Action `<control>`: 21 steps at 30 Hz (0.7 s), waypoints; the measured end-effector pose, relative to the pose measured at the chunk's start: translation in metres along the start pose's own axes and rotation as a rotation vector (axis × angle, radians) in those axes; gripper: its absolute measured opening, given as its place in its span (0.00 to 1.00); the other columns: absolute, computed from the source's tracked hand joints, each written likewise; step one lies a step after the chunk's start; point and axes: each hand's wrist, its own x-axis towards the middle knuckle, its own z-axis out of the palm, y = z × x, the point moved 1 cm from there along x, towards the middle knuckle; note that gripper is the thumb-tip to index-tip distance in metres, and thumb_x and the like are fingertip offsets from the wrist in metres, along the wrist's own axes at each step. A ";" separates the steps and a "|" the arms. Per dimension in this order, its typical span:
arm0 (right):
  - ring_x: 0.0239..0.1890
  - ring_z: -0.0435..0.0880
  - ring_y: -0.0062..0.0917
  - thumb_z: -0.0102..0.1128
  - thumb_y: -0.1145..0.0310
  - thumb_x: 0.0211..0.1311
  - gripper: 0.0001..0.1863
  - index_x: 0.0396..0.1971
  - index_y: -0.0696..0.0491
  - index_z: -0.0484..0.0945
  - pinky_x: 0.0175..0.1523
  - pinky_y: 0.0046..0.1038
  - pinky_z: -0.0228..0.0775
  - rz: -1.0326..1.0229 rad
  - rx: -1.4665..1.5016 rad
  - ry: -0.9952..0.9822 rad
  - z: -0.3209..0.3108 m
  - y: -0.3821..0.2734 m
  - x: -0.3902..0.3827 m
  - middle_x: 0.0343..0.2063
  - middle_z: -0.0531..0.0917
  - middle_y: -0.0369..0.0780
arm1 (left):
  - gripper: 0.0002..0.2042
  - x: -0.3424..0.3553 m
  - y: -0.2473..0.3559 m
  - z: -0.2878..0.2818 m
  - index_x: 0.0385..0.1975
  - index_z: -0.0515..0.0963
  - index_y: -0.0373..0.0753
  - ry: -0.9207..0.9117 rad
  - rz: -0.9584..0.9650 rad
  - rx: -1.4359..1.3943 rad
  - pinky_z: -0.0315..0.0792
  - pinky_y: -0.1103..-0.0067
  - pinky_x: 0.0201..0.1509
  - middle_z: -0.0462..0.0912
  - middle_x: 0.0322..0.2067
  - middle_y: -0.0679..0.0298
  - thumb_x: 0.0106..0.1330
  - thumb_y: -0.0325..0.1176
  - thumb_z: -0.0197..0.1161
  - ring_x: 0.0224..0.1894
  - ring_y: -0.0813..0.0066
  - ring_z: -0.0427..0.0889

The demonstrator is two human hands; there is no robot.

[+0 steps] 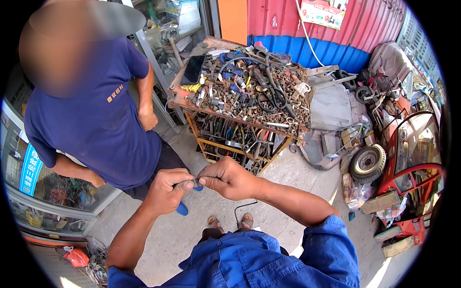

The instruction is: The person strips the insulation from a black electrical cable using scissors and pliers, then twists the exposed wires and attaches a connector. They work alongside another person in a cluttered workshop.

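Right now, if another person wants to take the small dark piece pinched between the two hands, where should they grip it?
Only a short middle stretch of the small dark piece shows between the left hand and right hand. Probably pinch there, coming from above, where nothing blocks it.

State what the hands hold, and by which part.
Both hands, left hand and right hand, pinch a small dark thin piece between fingertips, one at each end. What the piece is cannot be told.

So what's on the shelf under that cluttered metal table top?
Under the table top a lower shelf holds pliers and other hand tools in a jumble. Its back part is covered by the heaped top, so what is there cannot be seen.
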 end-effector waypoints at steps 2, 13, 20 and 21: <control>0.22 0.80 0.43 0.60 0.76 0.59 0.05 0.27 0.62 0.78 0.29 0.40 0.70 -0.097 -0.176 0.016 0.003 -0.004 0.001 0.21 0.79 0.49 | 0.06 -0.003 0.000 0.001 0.32 0.82 0.28 0.013 0.003 0.064 0.66 0.74 0.28 0.77 0.21 0.59 0.65 0.27 0.65 0.23 0.71 0.74; 0.23 0.80 0.46 0.62 0.77 0.52 0.04 0.24 0.59 0.76 0.27 0.43 0.69 -0.085 -0.522 0.006 0.009 -0.009 -0.010 0.21 0.79 0.46 | 0.06 -0.007 -0.003 0.018 0.33 0.81 0.28 0.103 0.071 0.242 0.66 0.73 0.26 0.75 0.21 0.58 0.65 0.27 0.64 0.21 0.67 0.73; 0.24 0.81 0.43 0.64 0.76 0.60 0.03 0.33 0.58 0.80 0.27 0.39 0.69 -0.165 -0.440 0.054 -0.005 -0.013 -0.019 0.23 0.81 0.44 | 0.18 -0.009 -0.010 0.010 0.34 0.83 0.29 -0.121 -0.370 -0.517 0.70 0.78 0.33 0.78 0.24 0.67 0.75 0.41 0.57 0.28 0.80 0.73; 0.24 0.81 0.43 0.64 0.76 0.60 0.04 0.34 0.58 0.80 0.26 0.39 0.69 -0.163 -0.444 0.050 -0.005 -0.014 -0.019 0.23 0.81 0.44 | 0.19 -0.010 -0.010 0.010 0.35 0.82 0.29 -0.118 -0.397 -0.543 0.68 0.80 0.35 0.77 0.22 0.65 0.74 0.43 0.59 0.28 0.79 0.72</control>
